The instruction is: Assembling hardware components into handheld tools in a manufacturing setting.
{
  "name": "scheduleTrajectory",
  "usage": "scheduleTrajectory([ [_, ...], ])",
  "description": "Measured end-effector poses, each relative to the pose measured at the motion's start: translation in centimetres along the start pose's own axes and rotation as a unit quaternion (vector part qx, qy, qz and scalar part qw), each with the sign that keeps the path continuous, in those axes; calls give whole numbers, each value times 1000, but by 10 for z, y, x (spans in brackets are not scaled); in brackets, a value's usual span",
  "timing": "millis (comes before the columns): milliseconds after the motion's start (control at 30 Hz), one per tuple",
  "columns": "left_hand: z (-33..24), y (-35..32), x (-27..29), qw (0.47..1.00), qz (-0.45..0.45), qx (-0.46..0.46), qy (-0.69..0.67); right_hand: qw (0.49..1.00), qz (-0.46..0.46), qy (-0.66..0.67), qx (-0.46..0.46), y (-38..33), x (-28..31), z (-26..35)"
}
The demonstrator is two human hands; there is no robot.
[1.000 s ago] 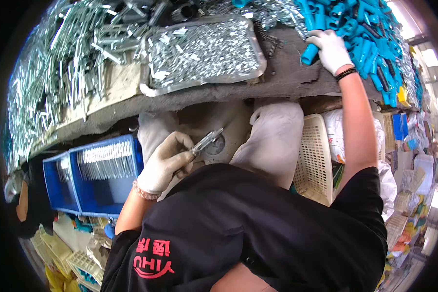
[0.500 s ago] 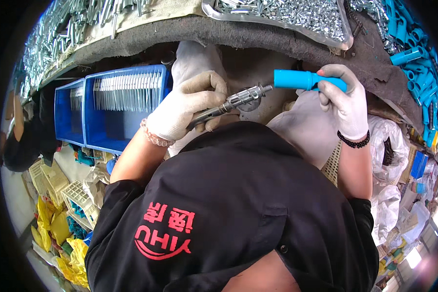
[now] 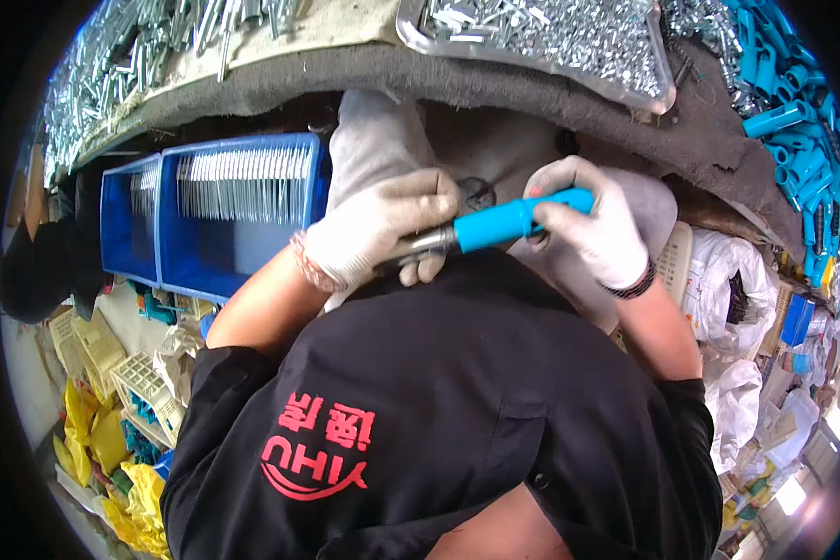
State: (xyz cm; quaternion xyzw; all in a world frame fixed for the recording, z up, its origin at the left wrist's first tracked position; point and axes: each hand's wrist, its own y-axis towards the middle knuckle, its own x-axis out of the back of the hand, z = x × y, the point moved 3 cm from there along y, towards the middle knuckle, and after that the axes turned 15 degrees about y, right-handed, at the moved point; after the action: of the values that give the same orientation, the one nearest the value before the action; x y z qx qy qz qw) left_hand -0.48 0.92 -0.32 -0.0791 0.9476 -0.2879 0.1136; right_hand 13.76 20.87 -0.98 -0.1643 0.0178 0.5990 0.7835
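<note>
My left hand (image 3: 380,227), in a white glove, is wrapped round a metal tool shaft (image 3: 426,245) that lies slantwise in front of my chest. A blue plastic sleeve (image 3: 495,226) now covers the front end of that shaft. Gloved as well, my right hand (image 3: 592,220) grips the sleeve's far, narrower end between thumb and fingers. The mechanism inside the sleeve is hidden. Both hands are above my lap, close together.
Blue bins (image 3: 238,257) with rows of thin metal rods stand to the left. Ahead, a cloth-edged bench (image 3: 345,70) carries loose metal pieces and a clear tray (image 3: 532,58) of small metal parts. Blue sleeves (image 3: 793,154) are heaped at right, above a white sack (image 3: 719,271).
My right hand has moved left and down, bringing the blue sleeve over the shaft's exposed mechanism. My left hand keeps its hold and has shifted slightly to the right.
</note>
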Motion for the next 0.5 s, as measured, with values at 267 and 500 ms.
scheduleTrajectory([
  [267,-2,-4,-1,984,-101,38,143,997,14,67,22,-6,-16,-15],
  [500,3,-4,7,971,-135,-7,200,995,13,93,-24,0,-33,-20],
])
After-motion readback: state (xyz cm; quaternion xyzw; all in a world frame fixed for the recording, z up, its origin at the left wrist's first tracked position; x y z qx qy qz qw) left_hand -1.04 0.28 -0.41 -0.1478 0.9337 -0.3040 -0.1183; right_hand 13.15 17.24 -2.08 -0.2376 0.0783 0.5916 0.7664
